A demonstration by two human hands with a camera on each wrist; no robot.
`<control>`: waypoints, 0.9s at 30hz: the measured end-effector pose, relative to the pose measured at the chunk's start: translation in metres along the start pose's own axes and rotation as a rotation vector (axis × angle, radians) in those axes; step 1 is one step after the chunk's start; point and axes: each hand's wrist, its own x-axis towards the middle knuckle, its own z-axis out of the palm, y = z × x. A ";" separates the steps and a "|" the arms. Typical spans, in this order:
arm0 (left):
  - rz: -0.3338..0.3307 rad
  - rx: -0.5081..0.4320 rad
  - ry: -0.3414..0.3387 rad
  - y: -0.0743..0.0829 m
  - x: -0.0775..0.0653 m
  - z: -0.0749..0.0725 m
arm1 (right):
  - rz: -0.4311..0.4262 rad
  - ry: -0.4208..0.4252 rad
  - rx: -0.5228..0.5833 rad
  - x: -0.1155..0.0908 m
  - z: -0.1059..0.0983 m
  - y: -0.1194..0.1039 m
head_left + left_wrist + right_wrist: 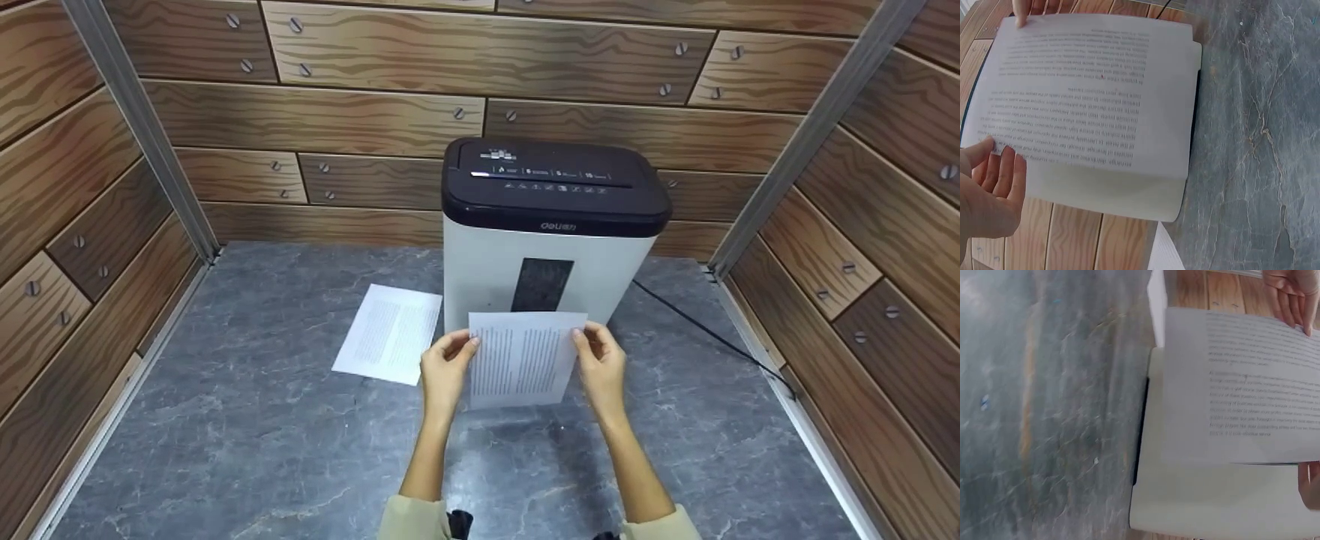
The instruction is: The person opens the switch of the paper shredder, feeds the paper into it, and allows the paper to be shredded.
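Between both hands a printed sheet of paper (pixel 525 360) is held up in front of the shredder (pixel 480 270). My left hand (pixel 446 367) pinches its left edge near the top, thumb on the printed side. At the opposite edge my right hand (pixel 602 367) pinches the paper in the same way. The left wrist view shows the left hand (pixel 994 191) gripping the edge of the sheet (pixel 1072 95), its print running in two blocks. In the right wrist view the sheet (pixel 1241 394) overlaps the pale shredder body (pixel 1202 506). Behind the sheet, the shredder's lower front is partly hidden.
A second printed sheet (pixel 390 334) lies on the grey marbled surface (pixel 247 420), left of the shredder. The shredder's dark lid (pixel 555 199) has a long slot on top. A black cord (pixel 712 334) runs right to the wood-patterned wall (pixel 862 360).
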 end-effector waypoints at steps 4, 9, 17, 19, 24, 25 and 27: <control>0.021 -0.003 0.002 -0.015 0.005 0.001 | -0.140 0.082 -0.180 -0.004 0.000 -0.012; 0.102 0.091 0.031 -0.025 0.007 0.003 | -0.184 0.111 -0.257 -0.007 -0.001 -0.016; 0.162 0.192 0.087 -0.023 0.003 0.006 | -0.176 0.077 -0.230 -0.009 -0.005 -0.013; 0.166 0.194 0.093 -0.023 0.003 0.006 | -0.174 0.068 -0.212 -0.008 -0.005 -0.012; 0.175 0.204 0.095 -0.022 0.004 0.007 | -0.162 0.067 -0.207 -0.007 -0.006 -0.013; 0.176 0.212 0.094 -0.022 0.004 0.007 | -0.159 0.066 -0.209 -0.007 -0.006 -0.013; 0.179 0.214 0.092 -0.021 0.003 0.007 | -0.151 0.063 -0.207 -0.008 -0.007 -0.014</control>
